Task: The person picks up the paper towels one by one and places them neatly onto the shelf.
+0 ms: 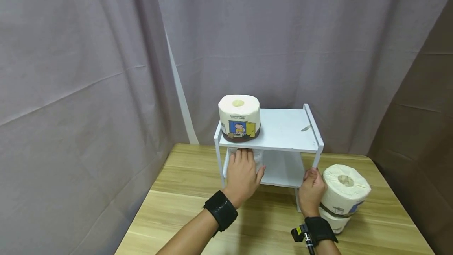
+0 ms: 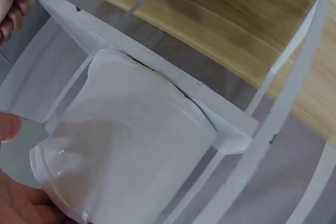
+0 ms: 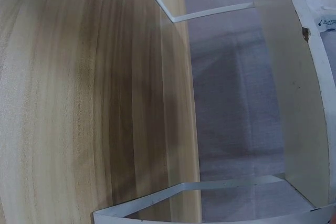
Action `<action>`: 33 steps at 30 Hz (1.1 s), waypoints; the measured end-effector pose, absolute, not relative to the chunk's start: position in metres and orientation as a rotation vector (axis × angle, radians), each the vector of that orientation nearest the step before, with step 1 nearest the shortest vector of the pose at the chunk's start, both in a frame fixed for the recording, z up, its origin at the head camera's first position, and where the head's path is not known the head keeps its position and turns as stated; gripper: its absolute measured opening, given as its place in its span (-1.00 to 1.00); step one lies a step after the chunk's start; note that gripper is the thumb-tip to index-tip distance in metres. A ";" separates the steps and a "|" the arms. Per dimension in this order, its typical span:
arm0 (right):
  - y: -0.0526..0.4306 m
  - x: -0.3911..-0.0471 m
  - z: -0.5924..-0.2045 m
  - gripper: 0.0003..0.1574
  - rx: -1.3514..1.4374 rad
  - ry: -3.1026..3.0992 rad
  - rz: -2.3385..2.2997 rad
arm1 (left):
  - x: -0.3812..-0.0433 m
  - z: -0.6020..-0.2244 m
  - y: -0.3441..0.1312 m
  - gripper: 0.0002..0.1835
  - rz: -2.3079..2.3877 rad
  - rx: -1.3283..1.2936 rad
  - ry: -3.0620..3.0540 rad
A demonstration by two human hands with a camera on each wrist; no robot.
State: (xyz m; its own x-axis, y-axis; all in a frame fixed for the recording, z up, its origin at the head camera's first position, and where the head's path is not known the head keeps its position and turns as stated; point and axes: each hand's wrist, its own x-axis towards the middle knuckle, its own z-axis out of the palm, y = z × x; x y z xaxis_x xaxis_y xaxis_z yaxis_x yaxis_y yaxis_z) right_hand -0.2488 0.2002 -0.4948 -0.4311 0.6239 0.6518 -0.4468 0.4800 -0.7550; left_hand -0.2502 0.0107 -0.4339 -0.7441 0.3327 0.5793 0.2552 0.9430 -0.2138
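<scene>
A white two-tier shelf rack (image 1: 283,129) stands on the wooden table. My left hand (image 1: 244,174) reaches under its top board, fingers straight and thumb spread, against a wrapped toilet roll (image 2: 131,129) on the lower board's left side. In the head view that hand hides much of the roll. My right hand (image 1: 312,188) grips the rack's right front leg, its fingers curled round it. In the left wrist view, the right hand (image 2: 11,11) appears at the upper left corner. Another toilet roll (image 1: 239,119) with a cartoon print stands upright on the top board's left end.
Right of the rack, next to my right hand, one toilet roll (image 1: 346,188) is stacked on another toilet roll (image 1: 334,221). Grey curtains (image 1: 265,42) hang behind and left of the table (image 1: 170,196). The rack's raised side rails (image 1: 313,127) edge the top board.
</scene>
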 end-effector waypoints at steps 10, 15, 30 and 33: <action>0.210 -0.259 -0.508 -0.42 -0.158 -1.643 1.217 | -0.266 -0.429 0.035 -0.28 0.225 -0.204 -2.466; 0.205 -0.252 -0.499 -0.44 -0.138 -1.627 1.215 | -0.274 -0.427 0.042 -0.25 0.200 -0.132 -2.516; 0.220 -0.271 -0.528 -0.46 -0.146 -1.661 1.196 | -0.292 -0.429 0.043 -0.33 0.146 -0.041 -2.442; 0.220 -0.272 -0.528 -0.45 -0.146 -1.653 1.192 | -0.291 -0.427 0.043 -0.28 0.141 -0.032 -2.459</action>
